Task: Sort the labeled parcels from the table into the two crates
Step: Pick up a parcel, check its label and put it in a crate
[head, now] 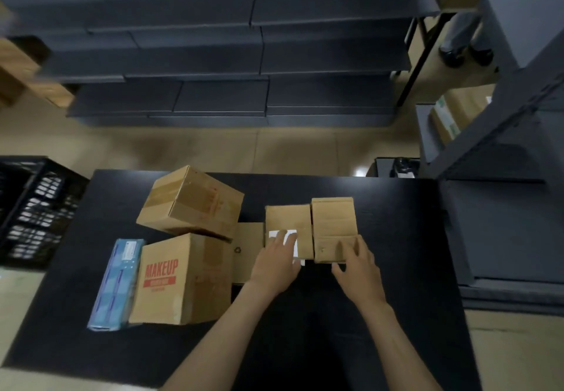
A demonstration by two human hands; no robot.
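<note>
A brown cardboard MAKEUP box point(183, 277) with red letters stands on the smooth black table point(390, 238). Right of the MAKEUP box lie two small cardboard parcels, side by side and touching. Both are long blocks, and their long sides point away from the person. The left parcel point(288, 216) has a white label point(292, 235), and the left hand point(276, 261) rests flat on it, fingers loose. The right hand point(357, 262) holds the near end of the right parcel point(334, 222), fingers on top and thumb in front. Behind the MAKEUP box a bigger cardboard box point(189, 201) sits tilted. Left of the MAKEUP box lies a long shiny blue packet point(117, 283). Farther left is a black plastic crate point(33, 207) with holes.
</note>
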